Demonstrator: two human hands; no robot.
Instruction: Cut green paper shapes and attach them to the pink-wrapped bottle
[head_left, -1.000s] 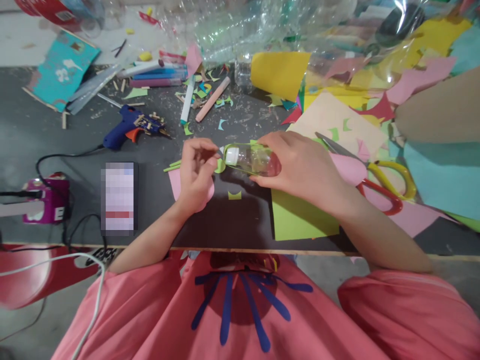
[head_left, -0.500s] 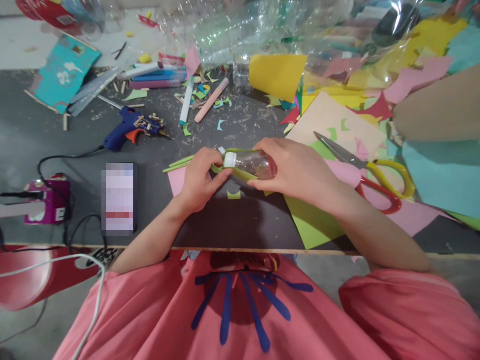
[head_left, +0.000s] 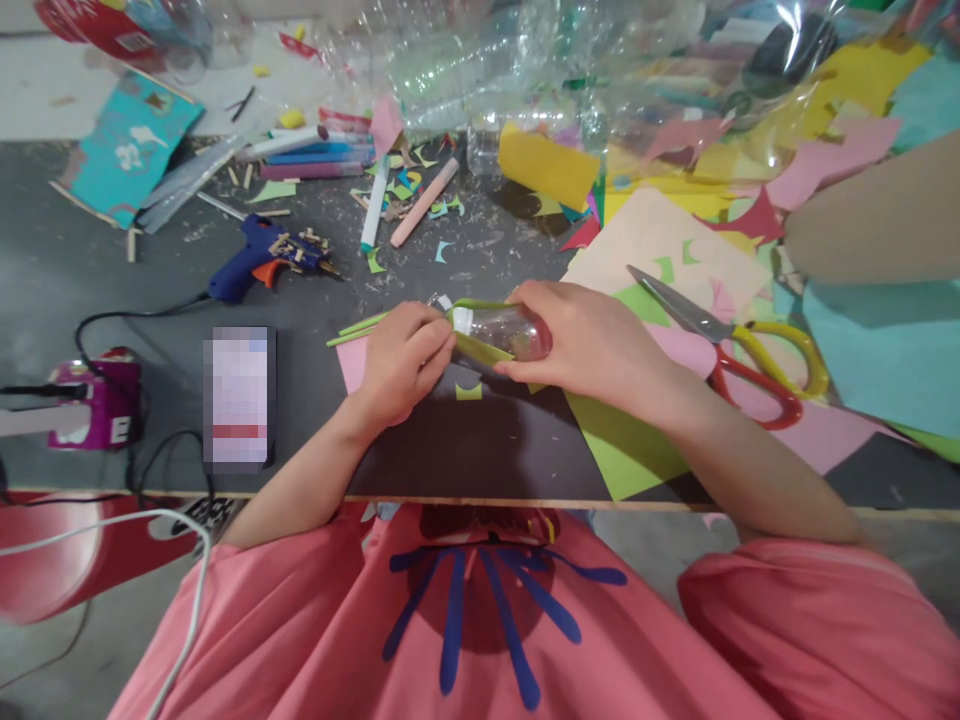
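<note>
A small clear plastic bottle (head_left: 502,328) with a white cap (head_left: 463,320) lies on its side between my hands. My right hand (head_left: 566,333) is wrapped round its base end. Along both sides of the bottle runs a green paper strip (head_left: 484,350), which reaches to the cap end. My left hand (head_left: 409,360) is closed at that end, its fingers pinched on the green strip; the fingertips are partly hidden. Behind the left hand, thin green strips (head_left: 360,325) and a pink paper piece (head_left: 351,362) show. A small green scrap (head_left: 469,392) lies just in front of the bottle.
Open scissors (head_left: 720,330) with yellow and red handles lie on paper sheets at right. A blue glue gun (head_left: 251,255) rests at left, its cord leading to a purple power block (head_left: 94,400). Nearby is a phone (head_left: 238,400). Markers (head_left: 424,203), scraps and plastic bottles fill the back.
The fingers of my left hand have curled closer together over the strip at the cap end. My right hand keeps its hold on the bottle. The yellow paper at the back has sagged lower.
</note>
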